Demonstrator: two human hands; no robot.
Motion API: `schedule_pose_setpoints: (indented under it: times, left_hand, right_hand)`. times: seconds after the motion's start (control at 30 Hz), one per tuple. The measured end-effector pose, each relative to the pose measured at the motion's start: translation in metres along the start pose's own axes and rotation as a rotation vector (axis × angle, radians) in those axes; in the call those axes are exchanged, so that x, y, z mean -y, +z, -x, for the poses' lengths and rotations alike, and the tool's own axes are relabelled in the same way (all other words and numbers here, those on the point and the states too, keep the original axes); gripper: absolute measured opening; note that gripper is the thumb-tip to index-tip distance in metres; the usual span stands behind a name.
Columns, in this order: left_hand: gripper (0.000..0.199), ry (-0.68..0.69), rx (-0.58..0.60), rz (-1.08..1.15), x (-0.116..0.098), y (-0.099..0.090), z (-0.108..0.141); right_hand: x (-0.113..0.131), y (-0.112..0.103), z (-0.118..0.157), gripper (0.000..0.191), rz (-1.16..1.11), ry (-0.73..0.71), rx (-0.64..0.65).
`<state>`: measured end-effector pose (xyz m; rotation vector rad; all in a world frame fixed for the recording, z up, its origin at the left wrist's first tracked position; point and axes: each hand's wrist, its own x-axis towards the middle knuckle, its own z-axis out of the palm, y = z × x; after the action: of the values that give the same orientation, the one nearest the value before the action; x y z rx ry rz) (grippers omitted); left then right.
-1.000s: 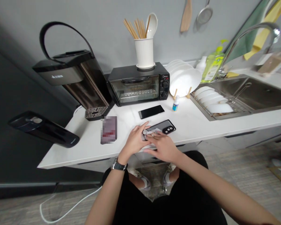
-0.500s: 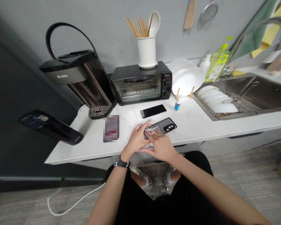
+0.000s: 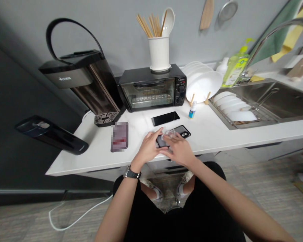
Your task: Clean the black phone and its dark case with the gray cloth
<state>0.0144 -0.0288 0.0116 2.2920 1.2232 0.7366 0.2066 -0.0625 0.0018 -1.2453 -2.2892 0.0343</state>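
Dark phone case (image 3: pixel 181 128) beneath my right fingers (image 3: pixel 172 137), these holding crumpled tissue (image 3: pixel 168 133) against it, my left fingers (image 3: pixel 157 133) gripping its left end (camera cutouts (image 3: pixel 185 134) showing).

The scene is viewed by 1 head-worn camera, aimed forward and down at the hands (image 3: pixel 148 148); the forearms (image 3: pixel 224 195) are shown close at the bottom, the counter (image 3: pixel 138 122) across mid-frame, the wall (image 3: pixel 113 23) farther off at the top.
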Motion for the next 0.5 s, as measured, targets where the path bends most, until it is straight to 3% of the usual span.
schedule_pose_setpoints:
  times: [0.1,0.23,0.33,0.4,0.5]
  left_hand:
    - [0.091,0.014,0.014,-0.003,0.001,-0.002,0.003]
    - [0.092,0.022,0.003,-0.023,-0.001,0.0,0.003]
    - [0.093,0.033,0.002,-0.033,-0.002,0.003,0.001]
    - [0.092,0.038,0.003,-0.029,-0.002,0.005,-0.001]
    - [0.09,0.027,0.002,-0.027,0.0,0.005,0.0]
  right_hand:
    - [0.013,-0.004,0.006,0.064,-0.109,-0.088,0.073]
    - [-0.037,-0.028,0.025,0.04,-0.064,-0.057,0.125]
    - [-0.069,-0.033,0.023,0.043,0.099,0.072,0.042]
    - [-0.062,-0.025,0.014,0.052,0.137,0.09,-0.008]
    - [-0.018,-0.005,0.001,0.063,0.053,-0.005,-0.006]
